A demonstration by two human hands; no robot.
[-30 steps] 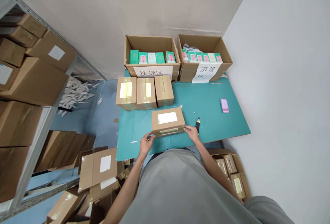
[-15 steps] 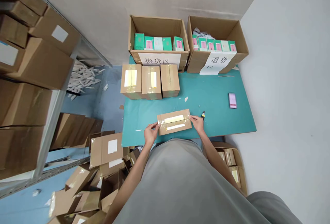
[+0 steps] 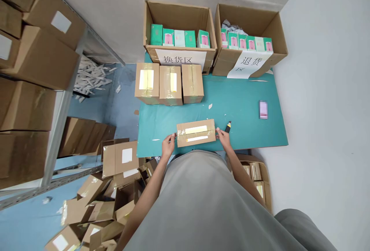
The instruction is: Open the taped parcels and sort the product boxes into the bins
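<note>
A taped cardboard box with label strips on its upper face lies near the front edge of the green table. At its left end is my left hand, thumb and fingers pinched against the edge. My right hand has its fingers closed at the opposite end. Fingertips behind the box's ends are partly hidden. A box cutter with a black and yellow handle lies just beyond my right hand, untouched.
Three taped cartons stand at the table's left. Behind are two open boxes with paper signs, the left box and right box, holding green-and-pink packages. A phone lies right. Discarded cartons pile beside a metal shelf.
The camera view has shifted slightly. The box sits a little more level, and my hands have slid outward slightly at its two ends.
</note>
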